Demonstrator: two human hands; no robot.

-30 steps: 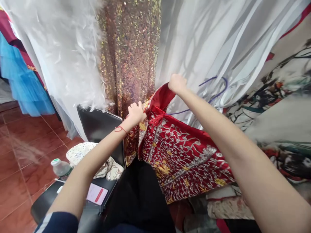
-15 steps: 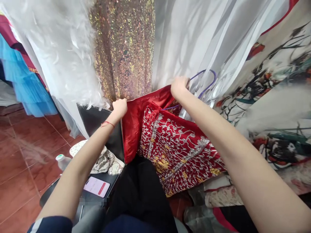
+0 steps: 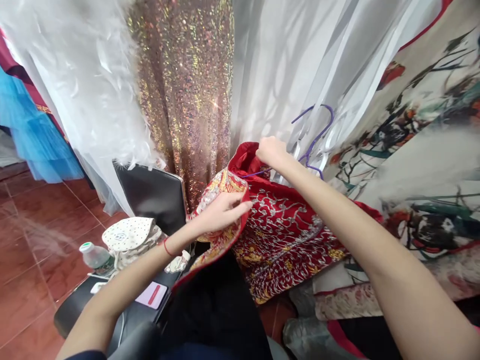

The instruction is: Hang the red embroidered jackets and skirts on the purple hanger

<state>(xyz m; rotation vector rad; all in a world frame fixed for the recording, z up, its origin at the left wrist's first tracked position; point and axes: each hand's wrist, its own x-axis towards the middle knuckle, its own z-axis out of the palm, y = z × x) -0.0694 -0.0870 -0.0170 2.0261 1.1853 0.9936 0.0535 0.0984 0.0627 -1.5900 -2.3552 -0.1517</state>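
Red embroidered garment (image 3: 285,235), satin with dense silver and gold thread scrollwork, lies bunched on the lap against hanging clothes. Behind it: white feathered gown (image 3: 86,100), sequined gold dress (image 3: 187,90), white sheer fabric (image 3: 285,65), floral print cloth (image 3: 420,150). Right hand (image 3: 270,151) is closed on the garment's red collar edge beside a purple hanger (image 3: 317,137). Left hand (image 3: 221,212), fingers fairly flat, presses a folded embroidered flap. Black chair (image 3: 150,192) at left carries a dotted bag (image 3: 129,235), bottle (image 3: 95,256), phone (image 3: 152,295).
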